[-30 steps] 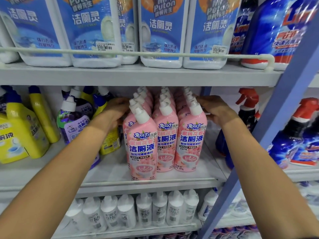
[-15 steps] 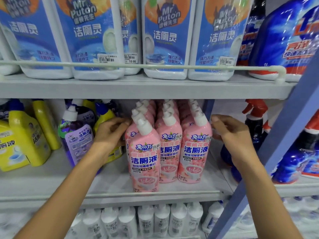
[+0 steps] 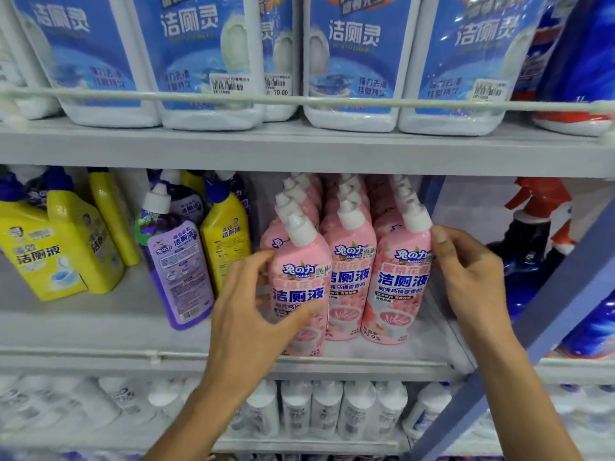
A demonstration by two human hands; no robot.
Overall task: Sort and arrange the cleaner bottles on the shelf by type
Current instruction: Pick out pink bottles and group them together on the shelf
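Observation:
Three rows of pink cleaner bottles with white caps stand on the middle shelf (image 3: pixel 100 356). My left hand (image 3: pixel 253 314) wraps the front-left pink bottle (image 3: pixel 301 281), thumb across its label and fingers round its left side. My right hand (image 3: pixel 469 277) rests curled fingertips against the right side of the front-right pink bottle (image 3: pixel 399 287) without closing on it. A middle front pink bottle (image 3: pixel 351 261) stands between them. To the left, a purple bottle (image 3: pixel 176 271) leans tilted, with yellow bottles (image 3: pixel 226 241) behind and beside it.
Large blue-and-white jugs (image 3: pixel 206 61) fill the upper shelf behind a rail. A slanted blue post (image 3: pixel 549 314) crosses the right side, with red-trigger spray bottles (image 3: pixel 539 227) behind it. More yellow bottles (image 3: pixel 76 247) stand at far left. White bottles (image 3: pixel 326 410) line the shelf below.
Both hands have drawn back from deep beside the pink rows to the front bottles. My left hand has closed around the front-left pink bottle. The view has moved closer.

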